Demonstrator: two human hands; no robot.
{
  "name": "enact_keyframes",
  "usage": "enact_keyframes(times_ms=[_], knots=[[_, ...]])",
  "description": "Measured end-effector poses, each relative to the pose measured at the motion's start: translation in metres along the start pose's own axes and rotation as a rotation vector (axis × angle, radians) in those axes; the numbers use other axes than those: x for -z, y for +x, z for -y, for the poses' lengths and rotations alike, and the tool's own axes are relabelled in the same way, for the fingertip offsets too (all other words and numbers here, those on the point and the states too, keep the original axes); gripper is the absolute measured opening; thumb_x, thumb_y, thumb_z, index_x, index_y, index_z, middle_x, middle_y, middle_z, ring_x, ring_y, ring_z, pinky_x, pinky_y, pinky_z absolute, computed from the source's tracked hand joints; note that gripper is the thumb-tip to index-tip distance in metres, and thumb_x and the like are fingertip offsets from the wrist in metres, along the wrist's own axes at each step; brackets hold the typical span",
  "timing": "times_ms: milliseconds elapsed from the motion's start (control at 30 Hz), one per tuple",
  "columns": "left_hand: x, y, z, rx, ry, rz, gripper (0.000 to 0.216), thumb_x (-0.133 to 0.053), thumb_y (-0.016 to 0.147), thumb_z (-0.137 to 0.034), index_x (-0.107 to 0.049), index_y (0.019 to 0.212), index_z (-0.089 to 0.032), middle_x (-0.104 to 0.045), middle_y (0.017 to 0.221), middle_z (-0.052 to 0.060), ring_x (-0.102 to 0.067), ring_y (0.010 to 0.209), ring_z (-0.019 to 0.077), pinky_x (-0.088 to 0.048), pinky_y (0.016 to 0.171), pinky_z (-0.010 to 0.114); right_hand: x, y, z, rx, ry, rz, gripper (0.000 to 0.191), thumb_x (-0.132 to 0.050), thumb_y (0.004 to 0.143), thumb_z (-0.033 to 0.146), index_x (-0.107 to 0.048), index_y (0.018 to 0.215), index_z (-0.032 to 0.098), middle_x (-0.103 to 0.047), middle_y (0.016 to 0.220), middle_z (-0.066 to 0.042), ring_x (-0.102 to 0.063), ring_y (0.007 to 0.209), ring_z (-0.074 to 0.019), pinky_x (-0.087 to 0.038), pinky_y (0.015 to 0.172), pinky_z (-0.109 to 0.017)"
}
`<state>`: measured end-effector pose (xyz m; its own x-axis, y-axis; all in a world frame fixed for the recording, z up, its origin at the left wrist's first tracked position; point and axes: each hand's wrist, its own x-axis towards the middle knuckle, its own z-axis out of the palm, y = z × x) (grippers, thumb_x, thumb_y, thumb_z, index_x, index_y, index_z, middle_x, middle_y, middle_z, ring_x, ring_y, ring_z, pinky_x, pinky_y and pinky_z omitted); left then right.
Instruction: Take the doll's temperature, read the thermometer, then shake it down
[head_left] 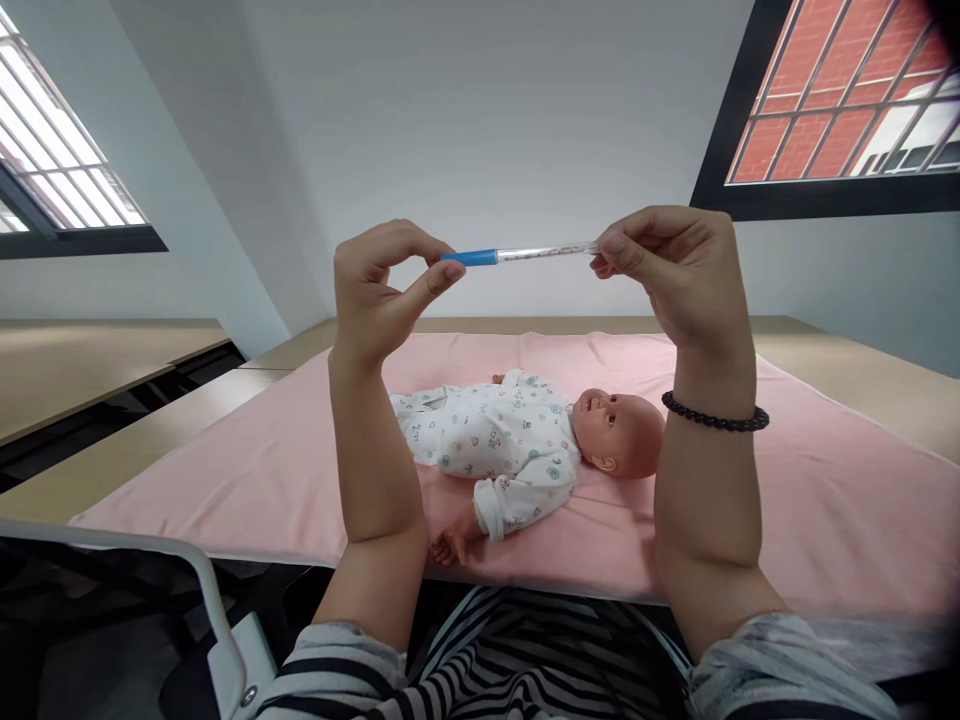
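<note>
A slim thermometer point(544, 252) with a clear, marked body and a blue end point(476, 258) is held up level in front of the wall. Thumb and fingers of my left hand point(386, 285) pinch the blue end. At the clear end, my right hand point(679, 265) grips the tip between thumb and fingers. Below both hands a baby doll point(499, 430) lies on its back on a pink cloth point(262, 480). It wears a white printed outfit, and its head points right. My left forearm hides its legs.
Under the cloth is a light wooden table point(847, 365); another tabletop point(90, 360) stands at the left. A white wall point(487, 130) rises behind, with barred windows at both sides. A pale metal chair frame point(202, 570) is at the lower left.
</note>
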<state>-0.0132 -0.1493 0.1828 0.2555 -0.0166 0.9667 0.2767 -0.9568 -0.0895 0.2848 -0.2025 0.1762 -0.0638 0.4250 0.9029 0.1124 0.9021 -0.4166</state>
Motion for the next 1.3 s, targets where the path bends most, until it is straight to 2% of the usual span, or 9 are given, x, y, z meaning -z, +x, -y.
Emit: enact_keyframes(times_ms=[133,267,433,567,700,800,1000,1167,1300], knots=[[0.001,0.0,-0.004,-0.004,0.019,0.021,0.033,-0.065,0.102,-0.061,-0.072,0.085,-0.033,-0.071,0.077,0.0,-0.069,0.079,0.02,-0.053,0.071,0.044,0.001,0.0,-0.001,0.003,-0.014,0.011,0.03,-0.093,0.09,0.052,-0.083,0.088,0.024,-0.072,0.082,-0.003,-0.071,0.078,-0.0201,-0.063,0.074,-0.036],[0.0,0.001,-0.008,0.017,0.027,0.012,0.042,-0.063,0.101,-0.067,-0.07,0.077,-0.033,-0.071,0.072,-0.001,-0.067,0.072,0.019,-0.052,0.066,0.044,0.0,0.0,0.001,-0.032,-0.049,0.019,0.039,-0.09,0.089,0.061,-0.081,0.086,0.024,-0.072,0.084,-0.005,-0.071,0.079,-0.0225,-0.064,0.076,-0.04],[-0.001,0.002,-0.009,0.036,0.006,0.008,0.049,-0.061,0.101,-0.07,-0.069,0.072,-0.031,-0.069,0.067,-0.001,-0.065,0.065,0.0171,-0.05,0.059,0.043,-0.002,-0.001,0.002,-0.027,-0.022,0.025,0.033,-0.089,0.093,0.054,-0.081,0.085,0.023,-0.073,0.085,-0.004,-0.07,0.078,-0.02,-0.064,0.075,-0.036],[-0.001,0.002,-0.006,-0.055,-0.071,0.014,0.042,-0.064,0.106,-0.055,-0.069,0.074,-0.028,-0.066,0.066,-0.002,-0.061,0.062,0.0116,-0.044,0.052,0.039,-0.002,-0.001,-0.001,-0.04,-0.056,0.028,0.041,-0.085,0.094,0.062,-0.079,0.083,0.023,-0.071,0.084,-0.005,-0.071,0.079,-0.0213,-0.065,0.078,-0.039],[0.002,0.001,0.001,-0.146,-0.035,0.115,0.043,-0.049,0.111,-0.052,-0.061,0.082,-0.021,-0.057,0.066,-0.002,-0.058,0.069,0.0075,-0.043,0.06,0.037,0.0,-0.001,-0.004,-0.092,-0.095,0.04,0.05,-0.084,0.09,0.072,-0.076,0.085,0.023,-0.069,0.084,-0.006,-0.072,0.085,-0.0249,-0.066,0.084,-0.043],[0.003,0.001,0.003,-0.151,-0.017,0.138,0.044,-0.046,0.111,-0.052,-0.058,0.084,-0.02,-0.057,0.068,-0.001,-0.059,0.071,0.0084,-0.043,0.063,0.037,0.001,-0.002,-0.005,-0.108,-0.09,0.045,0.048,-0.084,0.092,0.071,-0.075,0.087,0.024,-0.068,0.086,-0.006,-0.072,0.087,-0.0248,-0.066,0.085,-0.042],[-0.001,0.003,-0.008,-0.05,-0.078,0.015,0.038,-0.068,0.106,-0.048,-0.068,0.074,-0.027,-0.067,0.065,-0.002,-0.062,0.061,0.0128,-0.044,0.054,0.038,-0.001,-0.001,-0.003,-0.092,-0.056,0.042,0.042,-0.086,0.093,0.063,-0.077,0.086,0.023,-0.07,0.088,-0.005,-0.071,0.082,-0.0212,-0.065,0.081,-0.038],[0.001,0.002,-0.012,0.045,0.001,0.028,0.042,-0.065,0.103,-0.061,-0.068,0.074,-0.03,-0.072,0.071,-0.001,-0.068,0.068,0.0172,-0.052,0.064,0.042,-0.003,-0.001,-0.001,-0.032,0.049,0.056,0.024,-0.09,0.094,0.045,-0.082,0.088,0.024,-0.072,0.083,-0.002,-0.069,0.077,-0.0167,-0.061,0.073,-0.031],[0.001,0.001,-0.011,0.053,0.032,0.043,0.042,-0.062,0.103,-0.063,-0.068,0.078,-0.031,-0.071,0.073,0.0,-0.068,0.071,0.018,-0.054,0.068,0.043,-0.003,0.0,-0.002,-0.038,0.023,0.044,0.029,-0.09,0.093,0.05,-0.081,0.088,0.024,-0.07,0.081,-0.003,-0.069,0.077,-0.0186,-0.062,0.074,-0.034]])
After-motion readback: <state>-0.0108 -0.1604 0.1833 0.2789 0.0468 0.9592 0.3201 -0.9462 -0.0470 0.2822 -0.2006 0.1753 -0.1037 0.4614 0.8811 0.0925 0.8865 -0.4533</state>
